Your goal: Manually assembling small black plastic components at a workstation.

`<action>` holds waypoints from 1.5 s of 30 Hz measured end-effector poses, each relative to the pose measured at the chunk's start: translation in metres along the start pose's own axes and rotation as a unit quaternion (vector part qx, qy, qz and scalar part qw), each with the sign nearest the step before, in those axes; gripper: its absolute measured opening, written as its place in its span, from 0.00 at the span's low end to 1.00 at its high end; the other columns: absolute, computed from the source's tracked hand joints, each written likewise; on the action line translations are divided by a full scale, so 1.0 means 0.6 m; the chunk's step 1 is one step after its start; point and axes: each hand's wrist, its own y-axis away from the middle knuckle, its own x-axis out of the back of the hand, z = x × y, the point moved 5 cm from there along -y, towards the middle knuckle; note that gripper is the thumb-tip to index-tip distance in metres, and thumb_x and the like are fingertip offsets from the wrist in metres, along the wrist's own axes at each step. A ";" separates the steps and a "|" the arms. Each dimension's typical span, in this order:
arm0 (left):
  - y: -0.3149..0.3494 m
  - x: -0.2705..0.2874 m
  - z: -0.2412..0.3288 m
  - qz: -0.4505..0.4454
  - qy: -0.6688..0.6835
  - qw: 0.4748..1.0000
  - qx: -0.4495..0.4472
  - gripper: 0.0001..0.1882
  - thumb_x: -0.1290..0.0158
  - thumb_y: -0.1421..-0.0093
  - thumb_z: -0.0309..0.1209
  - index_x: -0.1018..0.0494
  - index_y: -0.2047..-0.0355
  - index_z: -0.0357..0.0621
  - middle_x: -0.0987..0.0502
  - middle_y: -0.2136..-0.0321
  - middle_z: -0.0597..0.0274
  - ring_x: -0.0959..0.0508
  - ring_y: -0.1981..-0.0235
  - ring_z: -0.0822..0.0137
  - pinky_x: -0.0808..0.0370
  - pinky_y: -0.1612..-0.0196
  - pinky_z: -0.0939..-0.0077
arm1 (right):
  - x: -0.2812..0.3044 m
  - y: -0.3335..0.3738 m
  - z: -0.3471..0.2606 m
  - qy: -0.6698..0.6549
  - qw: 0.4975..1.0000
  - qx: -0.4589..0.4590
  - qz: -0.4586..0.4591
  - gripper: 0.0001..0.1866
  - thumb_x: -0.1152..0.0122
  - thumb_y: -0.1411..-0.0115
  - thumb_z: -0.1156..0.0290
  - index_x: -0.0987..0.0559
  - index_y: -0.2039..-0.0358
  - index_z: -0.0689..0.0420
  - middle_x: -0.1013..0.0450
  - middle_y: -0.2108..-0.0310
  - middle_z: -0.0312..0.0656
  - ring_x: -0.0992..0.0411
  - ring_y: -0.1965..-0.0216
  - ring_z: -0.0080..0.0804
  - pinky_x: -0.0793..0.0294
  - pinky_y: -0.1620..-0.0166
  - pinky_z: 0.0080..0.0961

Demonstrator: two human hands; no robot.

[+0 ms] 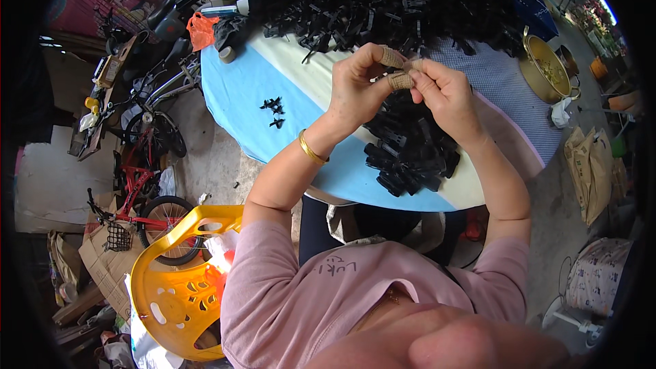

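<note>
My left hand [357, 89] is closed in a pinch above the table, tan covers wrapped round its thumb and index finger. Against those fingertips, the thumb and fingers of my right hand [443, 99] are pinched together too. Whatever lies between them is too small or hidden to make out. Below both hands is a small heap of black plastic pieces [406, 154], spilling toward the table's near edge. A far larger mound of similar black pieces [389, 3] covers the back of the table. On the blue stripe at left lie a few loose black pieces [275, 111].
A striped cloth covers the round table [236, 113]. At its right edge stands a gold-coloured pot [540, 72]; an orange plastic bag [202, 31] sits at its far left. A yellow plastic chair [160, 301] is beside me, a red bicycle [140, 188] beyond, a brown sack [588, 174] at right.
</note>
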 end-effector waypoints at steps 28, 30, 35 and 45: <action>-0.005 -0.017 -0.011 -0.174 0.262 0.922 0.226 0.18 0.41 0.55 0.23 0.33 0.63 0.34 0.27 0.65 0.57 0.24 0.66 0.66 0.25 0.57 0.68 | 0.056 -0.025 0.012 -0.100 0.991 0.065 -0.066 0.13 0.40 0.49 0.66 0.24 0.69 0.63 0.30 0.72 0.32 0.33 0.69 0.18 0.33 0.64 0.14; 0.001 -0.021 -0.015 -0.161 0.260 0.918 0.254 0.12 0.41 0.53 0.26 0.32 0.70 0.36 0.27 0.70 0.60 0.24 0.69 0.68 0.24 0.61 0.71 | 0.047 -0.025 0.008 -0.098 0.988 0.077 -0.088 0.12 0.40 0.49 0.66 0.24 0.69 0.62 0.30 0.72 0.32 0.33 0.69 0.18 0.33 0.64 0.13; -0.003 -0.013 -0.023 -0.120 0.223 0.942 0.219 0.10 0.42 0.52 0.25 0.33 0.71 0.37 0.27 0.72 0.60 0.24 0.69 0.68 0.25 0.62 0.74 | 0.044 -0.022 0.001 -0.004 0.997 0.070 -0.013 0.08 0.44 0.45 0.71 0.26 0.67 0.62 0.32 0.75 0.32 0.35 0.71 0.16 0.35 0.68 0.11; -0.004 -0.010 0.001 -0.017 0.113 0.987 0.112 0.14 0.47 0.49 0.17 0.33 0.60 0.32 0.27 0.66 0.58 0.25 0.65 0.69 0.26 0.59 0.75 | 0.033 -0.014 -0.003 0.047 0.996 0.077 0.010 0.07 0.48 0.43 0.73 0.26 0.72 0.63 0.31 0.82 0.36 0.33 0.79 0.18 0.35 0.75 0.13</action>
